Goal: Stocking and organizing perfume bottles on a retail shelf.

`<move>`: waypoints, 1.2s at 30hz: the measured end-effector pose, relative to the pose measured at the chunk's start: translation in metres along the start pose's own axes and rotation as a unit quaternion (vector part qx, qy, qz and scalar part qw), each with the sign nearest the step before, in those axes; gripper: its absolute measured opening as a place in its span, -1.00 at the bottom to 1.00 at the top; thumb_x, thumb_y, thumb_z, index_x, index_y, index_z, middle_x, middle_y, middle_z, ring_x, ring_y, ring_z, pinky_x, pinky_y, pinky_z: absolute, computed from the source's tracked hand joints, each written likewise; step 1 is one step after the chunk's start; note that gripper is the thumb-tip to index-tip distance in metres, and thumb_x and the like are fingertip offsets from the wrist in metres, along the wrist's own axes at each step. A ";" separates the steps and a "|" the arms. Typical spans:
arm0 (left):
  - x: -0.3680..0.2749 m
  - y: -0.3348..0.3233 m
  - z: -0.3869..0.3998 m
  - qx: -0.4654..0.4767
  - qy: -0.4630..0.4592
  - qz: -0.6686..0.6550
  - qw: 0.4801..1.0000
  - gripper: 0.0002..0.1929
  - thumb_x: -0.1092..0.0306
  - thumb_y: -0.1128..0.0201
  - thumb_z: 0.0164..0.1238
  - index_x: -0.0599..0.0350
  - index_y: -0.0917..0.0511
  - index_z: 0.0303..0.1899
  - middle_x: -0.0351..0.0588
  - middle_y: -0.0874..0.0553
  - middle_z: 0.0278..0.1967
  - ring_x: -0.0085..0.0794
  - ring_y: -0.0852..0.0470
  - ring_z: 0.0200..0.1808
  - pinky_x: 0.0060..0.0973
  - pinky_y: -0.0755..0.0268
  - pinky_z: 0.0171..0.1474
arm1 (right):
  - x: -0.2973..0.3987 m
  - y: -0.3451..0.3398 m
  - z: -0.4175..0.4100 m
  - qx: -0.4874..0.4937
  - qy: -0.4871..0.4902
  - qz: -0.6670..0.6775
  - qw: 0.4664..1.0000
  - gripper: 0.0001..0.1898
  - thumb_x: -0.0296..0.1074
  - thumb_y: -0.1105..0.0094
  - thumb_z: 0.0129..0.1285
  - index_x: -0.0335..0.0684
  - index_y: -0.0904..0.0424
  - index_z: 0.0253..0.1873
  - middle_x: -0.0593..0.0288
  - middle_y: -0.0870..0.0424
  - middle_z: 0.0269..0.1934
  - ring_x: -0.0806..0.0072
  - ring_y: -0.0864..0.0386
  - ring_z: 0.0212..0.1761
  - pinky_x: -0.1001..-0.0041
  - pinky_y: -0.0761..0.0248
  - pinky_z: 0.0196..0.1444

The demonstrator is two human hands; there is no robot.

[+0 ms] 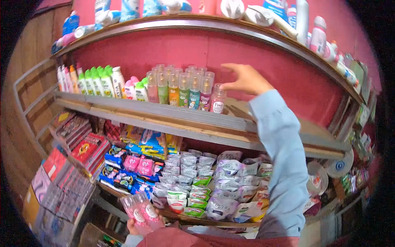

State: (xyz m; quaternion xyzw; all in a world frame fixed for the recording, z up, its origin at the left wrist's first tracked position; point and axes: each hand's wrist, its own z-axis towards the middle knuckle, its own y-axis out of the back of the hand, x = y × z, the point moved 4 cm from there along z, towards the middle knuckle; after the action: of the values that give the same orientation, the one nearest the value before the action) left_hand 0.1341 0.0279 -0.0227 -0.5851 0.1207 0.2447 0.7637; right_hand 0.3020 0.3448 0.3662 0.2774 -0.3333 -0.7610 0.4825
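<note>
My right hand (247,79) is raised over the middle shelf, thumb and fingers spread. Its thumb is at the cap of a pink spray bottle (218,100), which stands upright at the right end of the bottle group; whether they touch I cannot tell. To its left, rows of clear-capped spray bottles (194,92) in green, orange, teal and purple stand close together. Low in the picture, my left hand (133,227) holds two pink spray bottles (142,213) side by side, caps up and tilted. My sleeves are light blue.
Green-capped bottles (98,81) stand at the middle shelf's left. White and blue bottles line the upper shelf (172,22). Silver pouches (223,207), blue packs (115,179) and pink packs fill the lower shelf. Boxes and notebooks (85,151) are stacked at left. The middle shelf's edge (160,111) runs across.
</note>
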 end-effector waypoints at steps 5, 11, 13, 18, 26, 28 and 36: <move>0.038 -0.064 -0.010 -0.003 -0.045 -0.002 0.999 -0.05 -0.19 -0.22 -0.05 0.17 -0.07 0.34 0.30 -0.36 0.19 0.18 -0.42 0.15 0.12 -0.26 0.18 | 0.087 0.054 -0.062 -0.056 0.068 0.169 0.982 -0.54 -0.12 -0.32 0.04 -0.26 -0.55 0.01 -0.03 -0.62 -0.10 0.14 -0.59 -0.11 0.30 -0.45 -0.06; 0.104 -0.115 0.025 0.038 0.082 -0.072 0.993 0.00 -0.20 -0.28 -0.08 0.18 -0.06 0.35 0.29 -0.32 0.22 0.19 -0.40 0.18 0.11 -0.21 0.23 | 0.142 -0.027 -0.172 0.253 0.137 0.335 0.897 -0.36 -0.16 -0.33 0.10 -0.18 -0.33 0.27 0.06 -0.49 0.11 0.35 -0.53 -0.06 0.40 -0.44 -0.11; 0.121 -0.123 0.027 0.056 0.103 -0.074 0.990 -0.01 -0.15 -0.29 -0.07 0.21 -0.05 0.35 0.31 -0.31 0.23 0.19 -0.38 0.19 0.09 -0.18 0.25 | 0.141 -0.046 -0.194 0.280 0.120 0.414 0.857 -0.38 -0.18 -0.29 0.16 -0.19 -0.31 0.29 0.07 -0.45 0.17 0.40 -0.49 0.05 0.44 -0.45 -0.12; 0.157 -0.142 0.037 0.093 0.180 -0.168 0.965 -0.04 -0.08 -0.28 0.02 0.23 0.00 0.36 0.30 -0.22 0.28 0.10 -0.31 0.27 -0.04 -0.08 0.34 | 0.113 -0.068 -0.233 0.369 0.015 0.575 0.730 -0.44 -0.26 -0.23 0.22 -0.20 -0.29 0.30 0.13 -0.41 0.19 0.48 -0.43 0.11 0.50 -0.47 -0.10; 0.178 -0.152 0.051 0.093 0.199 -0.156 0.963 -0.03 -0.07 -0.26 -0.06 0.11 0.01 0.38 0.27 -0.14 0.33 0.23 -0.19 0.30 0.12 0.02 0.33 | 0.069 -0.049 -0.272 0.367 -0.066 0.683 0.628 -0.45 -0.52 -0.32 0.09 -0.27 -0.37 0.22 0.18 -0.39 0.17 0.46 -0.37 0.19 0.45 -0.31 0.21; 0.191 -0.139 0.054 0.084 0.158 -0.169 0.969 -0.08 -0.04 -0.25 -0.04 0.08 -0.02 0.38 0.22 -0.13 0.35 0.24 -0.18 0.31 0.13 0.02 0.33 | 0.066 -0.048 -0.283 0.351 -0.137 0.743 0.553 -0.44 -0.68 -0.33 0.00 -0.32 -0.39 0.16 0.17 -0.39 0.16 0.44 -0.33 0.25 0.43 -0.25 0.29; 0.159 -0.121 0.068 0.092 0.105 -0.138 0.981 -0.13 -0.04 -0.21 0.04 -0.12 0.00 0.41 0.22 -0.10 0.36 0.03 -0.12 0.38 -0.04 0.05 0.37 | 0.046 0.052 -0.247 0.100 0.019 0.496 0.862 -0.34 -0.48 -0.47 -0.15 -0.29 -0.43 0.15 0.10 -0.55 -0.05 0.37 -0.50 0.02 0.43 -0.38 0.06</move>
State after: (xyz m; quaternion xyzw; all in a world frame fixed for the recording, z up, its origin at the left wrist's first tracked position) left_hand 0.3244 0.1061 0.0231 -0.5456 0.1400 0.0623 0.8239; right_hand 0.4970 0.2273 0.2473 0.1360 -0.4918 -0.3784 0.7723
